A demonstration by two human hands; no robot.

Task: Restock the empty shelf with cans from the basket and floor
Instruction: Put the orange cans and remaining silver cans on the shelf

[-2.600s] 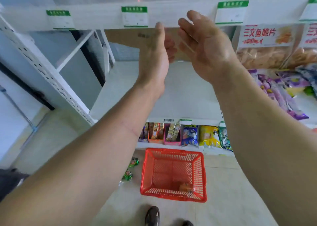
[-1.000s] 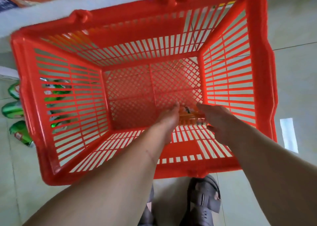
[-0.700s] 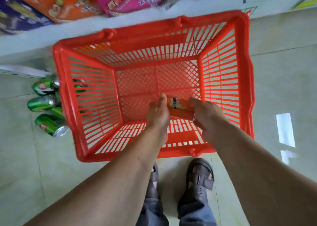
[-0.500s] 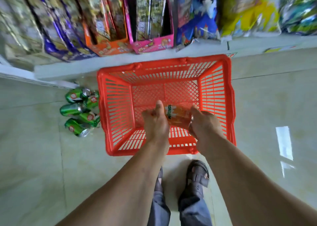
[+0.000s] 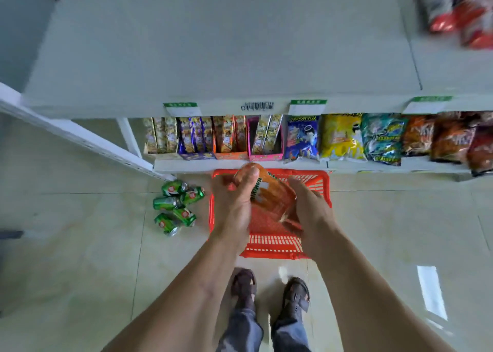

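Observation:
An orange can (image 5: 272, 195) hangs tilted above the red basket (image 5: 324, 184), held between both hands. My left hand (image 5: 234, 207) grips its upper left end, with the thumb over the top. My right hand (image 5: 309, 210) holds its lower right end. The basket stands on the floor below the hands; its inside is mostly hidden by them. Several green cans (image 5: 177, 205) lie in a heap on the floor left of the basket. The empty white shelf (image 5: 213, 47) spreads across the upper part of the view.
Below the empty shelf, the bottom shelf (image 5: 373, 166) holds snack boxes (image 5: 213, 135) and chip bags (image 5: 344, 135). Red bags (image 5: 458, 12) lie at the upper right. A white slotted upright (image 5: 80, 138) slants at left. My sandalled feet (image 5: 269, 290) stand on the pale tiled floor.
Both hands went from the shelf down into the basket, took hold of the orange can and lifted it out. The view has risen, and the empty shelf is in sight again.

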